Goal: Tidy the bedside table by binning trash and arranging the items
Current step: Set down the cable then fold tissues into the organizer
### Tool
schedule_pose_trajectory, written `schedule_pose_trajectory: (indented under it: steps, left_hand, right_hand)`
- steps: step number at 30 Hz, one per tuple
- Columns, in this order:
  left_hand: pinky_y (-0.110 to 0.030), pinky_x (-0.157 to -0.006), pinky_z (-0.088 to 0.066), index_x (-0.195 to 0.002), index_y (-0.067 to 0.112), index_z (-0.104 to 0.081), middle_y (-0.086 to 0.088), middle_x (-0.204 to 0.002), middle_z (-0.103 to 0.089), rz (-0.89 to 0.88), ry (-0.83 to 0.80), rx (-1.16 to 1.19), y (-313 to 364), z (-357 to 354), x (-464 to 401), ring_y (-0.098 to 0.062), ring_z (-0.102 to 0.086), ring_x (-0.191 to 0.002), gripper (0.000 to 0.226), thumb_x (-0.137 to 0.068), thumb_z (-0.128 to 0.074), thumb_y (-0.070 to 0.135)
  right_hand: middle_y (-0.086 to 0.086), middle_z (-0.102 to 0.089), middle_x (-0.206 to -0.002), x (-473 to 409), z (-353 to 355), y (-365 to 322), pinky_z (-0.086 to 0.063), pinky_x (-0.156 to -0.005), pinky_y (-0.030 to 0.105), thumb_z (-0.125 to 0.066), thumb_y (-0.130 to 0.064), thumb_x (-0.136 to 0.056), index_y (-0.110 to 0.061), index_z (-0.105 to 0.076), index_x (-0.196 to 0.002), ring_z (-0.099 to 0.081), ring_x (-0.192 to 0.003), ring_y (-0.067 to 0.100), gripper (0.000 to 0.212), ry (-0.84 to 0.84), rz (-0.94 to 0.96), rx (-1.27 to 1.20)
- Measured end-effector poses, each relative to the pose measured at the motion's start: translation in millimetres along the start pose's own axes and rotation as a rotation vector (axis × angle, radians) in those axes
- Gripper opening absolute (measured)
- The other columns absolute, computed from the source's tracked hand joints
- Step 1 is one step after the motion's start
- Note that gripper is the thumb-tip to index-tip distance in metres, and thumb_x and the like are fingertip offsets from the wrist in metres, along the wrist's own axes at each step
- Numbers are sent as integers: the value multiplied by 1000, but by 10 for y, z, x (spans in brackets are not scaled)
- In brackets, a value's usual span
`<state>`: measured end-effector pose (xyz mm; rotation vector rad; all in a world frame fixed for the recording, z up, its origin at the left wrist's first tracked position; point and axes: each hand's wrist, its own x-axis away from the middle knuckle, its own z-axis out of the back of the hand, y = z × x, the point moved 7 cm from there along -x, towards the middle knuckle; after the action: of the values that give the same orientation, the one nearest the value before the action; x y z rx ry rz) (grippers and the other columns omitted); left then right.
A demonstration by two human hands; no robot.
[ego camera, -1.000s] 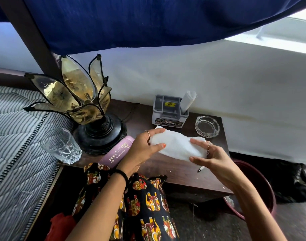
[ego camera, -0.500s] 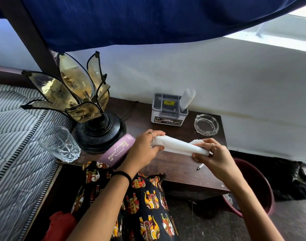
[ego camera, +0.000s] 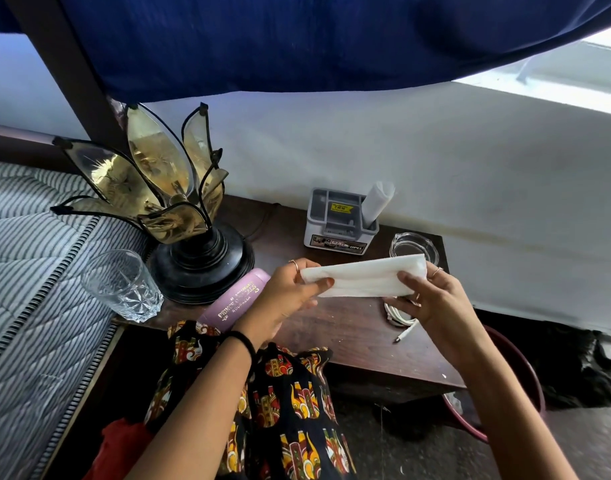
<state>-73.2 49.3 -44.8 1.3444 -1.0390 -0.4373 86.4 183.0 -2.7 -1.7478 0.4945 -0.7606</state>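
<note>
White tissue (ego camera: 361, 279), folded into a flat strip, is pinched at each end: my left hand (ego camera: 286, 298) grips one corner, my right hand (ego camera: 432, 299) the other, above the bedside table (ego camera: 349, 337). It's limp (thin paper), so a loose pinch could let the fold open; the ashtray (ego camera: 414, 251) just beyond my right fingers could get knocked.
</note>
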Motion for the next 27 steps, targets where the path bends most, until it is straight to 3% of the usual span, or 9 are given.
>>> schedule_pose_trajectory:
  steps: [3, 6, 9, 12, 16, 20, 23, 27]
  left_hand:
    - [-30, -71, -57, -102, 17, -59, -4, -101, -67, 48, -55, 142, -9, -31, 27, -17, -70, -82, 23, -82, -70, 12]
    - [-24, -63, -56, -105, 17, -58, -3, -99, -67, 52, -54, 183, 7, -31, 35, -15, -71, -73, 27, -82, -70, 9]
    - [-22, -63, -56, -107, 16, -59, -5, -101, -67, 46, -33, 210, 6, -7, 16, -16, -71, -76, 30, -81, -71, 8]
    - [-21, -59, -54, -111, 13, -59, -8, -103, -67, 32, 37, 238, -6, 73, -32, -17, -71, -79, 33, -80, -71, 8]
    - [-21, -60, -54, -110, 13, -59, -4, -97, -68, 16, 55, 265, 9, 115, -92, -11, -71, -73, 32, -80, -71, 9]
    - [-22, -62, -55, -106, 14, -60, -4, -94, -69, 17, 50, 254, 0, 113, -138, -10, -70, -72, 29, -80, -72, 11]
    - [-23, -62, -54, -109, 12, -56, -6, -95, -70, 47, 143, 253, -36, 179, -185, -12, -68, -70, 32, -81, -72, 16]
    - [-20, -55, -44, -102, 11, -56, -3, -84, -65, 82, 329, 258, -95, 358, -237, -12, -61, -63, 21, -88, -63, 24]
  right_hand:
    - [10, -74, -96, -63, -73, -4, -60, -64, 30, -62, -11, -87, -13, -65, -104, -72, -78, 24, 18, -8, -33, -52]
    - [11, -75, -89, -107, -166, 4, -57, -56, 24, -69, -15, -78, -7, -61, -109, -73, -69, 23, 32, -17, -53, -48]
    - [13, -75, -84, -186, -220, -31, -57, -55, 22, -66, -7, -84, 2, -60, -109, -72, -65, 20, 27, 45, -33, -4]
    - [14, -71, -94, -319, -277, -137, -58, -59, 24, -65, -3, -85, 0, -60, -110, -72, -75, 19, 26, 93, 1, 71]
    - [8, -76, -92, -446, -473, -228, -61, -65, 31, -76, -19, -77, -11, -67, -99, -73, -87, 24, 25, 14, -9, 214]
    - [3, -75, -79, -563, -512, -251, -57, -56, 26, -77, -18, -76, -11, -67, -92, -73, -75, 15, 20, 96, 40, 228]
    - [8, -70, -81, -719, -503, -332, -55, -52, 23, -74, -9, -78, -1, -65, -96, -71, -70, 17, 21, 165, 86, 286]
    - [13, -64, -78, -1038, -548, -668, -58, -59, 39, -70, -5, -79, 0, -62, -92, -64, -70, 28, 16, 258, 257, 432]
